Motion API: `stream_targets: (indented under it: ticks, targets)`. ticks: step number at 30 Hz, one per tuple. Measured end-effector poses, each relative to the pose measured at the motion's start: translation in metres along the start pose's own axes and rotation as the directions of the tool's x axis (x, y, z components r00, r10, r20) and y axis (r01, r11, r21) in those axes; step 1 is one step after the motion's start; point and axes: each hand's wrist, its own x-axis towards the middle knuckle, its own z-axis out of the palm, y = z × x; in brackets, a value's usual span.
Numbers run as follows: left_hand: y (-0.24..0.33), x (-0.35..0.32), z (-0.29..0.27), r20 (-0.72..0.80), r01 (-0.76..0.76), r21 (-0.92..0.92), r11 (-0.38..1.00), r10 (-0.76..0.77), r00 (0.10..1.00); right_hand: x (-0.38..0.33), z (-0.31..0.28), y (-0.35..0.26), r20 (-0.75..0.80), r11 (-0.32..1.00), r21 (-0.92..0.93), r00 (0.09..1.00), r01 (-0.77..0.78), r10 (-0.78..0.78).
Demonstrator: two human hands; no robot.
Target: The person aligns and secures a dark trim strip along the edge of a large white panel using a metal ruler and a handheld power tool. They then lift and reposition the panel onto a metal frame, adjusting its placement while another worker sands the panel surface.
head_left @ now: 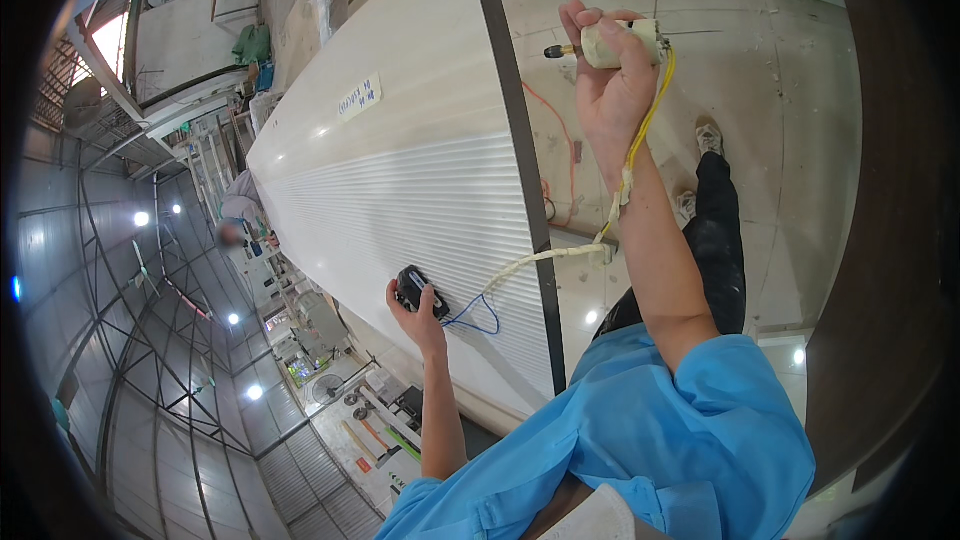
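Two hands, one cream motor tool, one black box, one ribbed panel.
Right hand is gripping one small cream motor tool, fingers clenched round its body, bit pointing left, just off the dark edge of the panel; one yellow cord is trailing along the forearm. Left hand is pressing one small black box, fingers curled on it, against the white ribbed panel; one blue wire loop is lying just beside it.
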Motion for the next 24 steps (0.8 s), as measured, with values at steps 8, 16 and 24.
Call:
stream_targets:
  ticks: [8, 16, 24]
  targets:
    - [0.004, -0.001, 0.002, -0.015, -0.006, 0.036, 0.999, 0.007, 1.0, -0.008, 0.005, -0.001, 0.027, 1.0, -0.029, 1.0, -0.003, 0.004]
    - [0.003, -0.001, 0.002, -0.025, -0.005, 0.034, 0.999, 0.006, 1.0, -0.017, 0.01, 0.026, 0.037, 0.996, -0.066, 0.997, -0.06, 0.063]
    - [-0.005, 0.004, -0.001, -0.032, -0.012, 0.04, 0.999, 0.014, 0.999, -0.028, 0.01, -0.005, 0.01, 0.995, -0.099, 1.0, -0.003, 0.004]
